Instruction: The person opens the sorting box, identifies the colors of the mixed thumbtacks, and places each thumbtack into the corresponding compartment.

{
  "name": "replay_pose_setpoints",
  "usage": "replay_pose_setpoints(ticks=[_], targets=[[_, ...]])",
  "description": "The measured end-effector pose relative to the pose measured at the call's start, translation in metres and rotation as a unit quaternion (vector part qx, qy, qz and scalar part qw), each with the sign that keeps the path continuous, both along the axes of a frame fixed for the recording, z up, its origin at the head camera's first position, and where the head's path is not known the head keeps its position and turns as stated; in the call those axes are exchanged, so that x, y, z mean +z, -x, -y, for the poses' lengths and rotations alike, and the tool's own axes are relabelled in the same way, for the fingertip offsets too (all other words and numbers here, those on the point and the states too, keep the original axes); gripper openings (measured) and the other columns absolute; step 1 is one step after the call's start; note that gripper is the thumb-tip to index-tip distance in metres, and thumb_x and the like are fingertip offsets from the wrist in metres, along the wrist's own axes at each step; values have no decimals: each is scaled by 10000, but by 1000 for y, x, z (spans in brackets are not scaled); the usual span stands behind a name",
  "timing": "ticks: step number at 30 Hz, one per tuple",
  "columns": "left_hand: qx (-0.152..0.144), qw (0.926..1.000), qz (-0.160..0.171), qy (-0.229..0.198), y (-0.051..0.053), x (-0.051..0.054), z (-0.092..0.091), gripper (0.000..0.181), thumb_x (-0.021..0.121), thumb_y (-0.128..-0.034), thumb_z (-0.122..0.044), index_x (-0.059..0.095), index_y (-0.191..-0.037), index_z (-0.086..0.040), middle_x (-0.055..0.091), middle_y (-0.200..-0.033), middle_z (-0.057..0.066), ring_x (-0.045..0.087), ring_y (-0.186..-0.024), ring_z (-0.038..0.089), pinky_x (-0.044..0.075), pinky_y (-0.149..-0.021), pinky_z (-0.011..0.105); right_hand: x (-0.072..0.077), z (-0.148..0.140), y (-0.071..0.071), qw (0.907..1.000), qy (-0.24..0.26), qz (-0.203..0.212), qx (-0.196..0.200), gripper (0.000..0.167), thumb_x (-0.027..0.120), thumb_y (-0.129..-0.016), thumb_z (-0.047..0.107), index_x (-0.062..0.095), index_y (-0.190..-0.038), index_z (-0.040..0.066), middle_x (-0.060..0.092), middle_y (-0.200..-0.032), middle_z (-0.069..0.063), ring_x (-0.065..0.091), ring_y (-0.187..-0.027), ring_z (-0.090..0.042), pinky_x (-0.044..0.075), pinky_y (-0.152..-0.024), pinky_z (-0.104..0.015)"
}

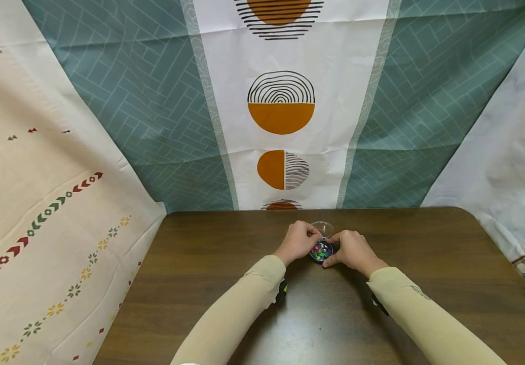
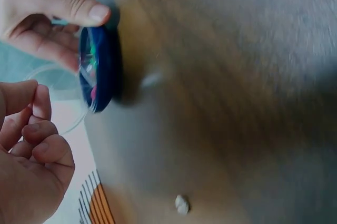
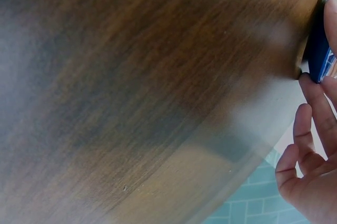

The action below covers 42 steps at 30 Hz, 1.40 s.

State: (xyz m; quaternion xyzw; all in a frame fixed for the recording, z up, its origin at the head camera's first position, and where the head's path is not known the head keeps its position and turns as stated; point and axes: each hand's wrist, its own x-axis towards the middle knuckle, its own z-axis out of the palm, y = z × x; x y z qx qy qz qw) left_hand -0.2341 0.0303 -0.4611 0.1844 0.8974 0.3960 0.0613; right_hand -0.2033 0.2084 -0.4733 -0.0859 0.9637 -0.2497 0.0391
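A small round dark-blue case (image 1: 321, 251) rests on the table, its clear round lid (image 1: 324, 228) standing raised at the far side. Small green, pink and clear pieces lie inside. My right hand (image 1: 352, 250) grips the case's rim between thumb and fingers, at its right side. Over the case's left side is my left hand (image 1: 297, 242), its thumb and forefinger tips pressed together and the other fingers curled. In the left wrist view the left hand (image 2: 34, 155) is beside the clear lid; nothing shows between its fingertips.
The brown wooden table (image 1: 226, 284) ends at a patterned curtain (image 1: 285, 172) behind. An embroidered cream cloth (image 1: 52, 228) hangs at the left, a white marbled one (image 1: 513, 167) at the right. A small whitish lump (image 2: 181, 204) shows on the table in the left wrist view.
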Motion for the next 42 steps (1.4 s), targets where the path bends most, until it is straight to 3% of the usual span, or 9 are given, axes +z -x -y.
replay_pose_setpoints(ticks=[4,12,19,28,35,42], targets=[[92,10000,-27,16,5,7,13,149,623,-897,-261,742,-889,-172,688,-829,-99,585,-754,29,483,-677,213,0,0,2,10000,14,92,15,705,875,-496,488,711,-1090,148,698,-1096,-43,621,-1031,-256,482,-855,-459],[220,9994,-207,184,8,22,52,175,609,-907,-289,730,-927,-164,680,-854,-91,578,-701,79,477,-608,236,-1,-2,2,9999,54,124,74,729,872,-492,502,704,-1104,143,690,-1114,-71,617,-1053,-274,472,-884,-481],[-106,9945,-315,995,3,21,86,157,636,-886,-255,743,-904,-142,689,-832,-74,583,-680,63,490,-637,227,0,-4,2,9999,3,89,52,724,872,-496,497,704,-1101,137,694,-1105,-64,612,-1062,-275,450,-912,-494],[-1040,9748,-276,1956,-16,8,109,74,713,-813,-238,709,-740,-243,629,-698,-169,543,-623,34,460,-602,213,1,-1,1,9998,48,209,37,735,873,-501,487,698,-1113,120,689,-1116,-79,608,-1064,-291,453,-914,-505],[-1447,9479,-908,2690,-24,0,110,57,721,-807,-245,728,-775,-291,643,-743,-199,578,-699,-2,501,-671,238,0,-1,2,9997,33,234,4,740,873,-497,493,698,-1115,125,687,-1120,-74,606,-1068,-284,451,-918,-501],[-1645,9289,-1523,2948,-26,-7,108,54,707,-825,-256,738,-805,-295,675,-776,-188,611,-730,-7,518,-697,239,1,-1,1,9997,42,232,0,741,869,-501,492,695,-1119,121,681,-1132,-86,589,-1090,-313,437,-922,-526]])
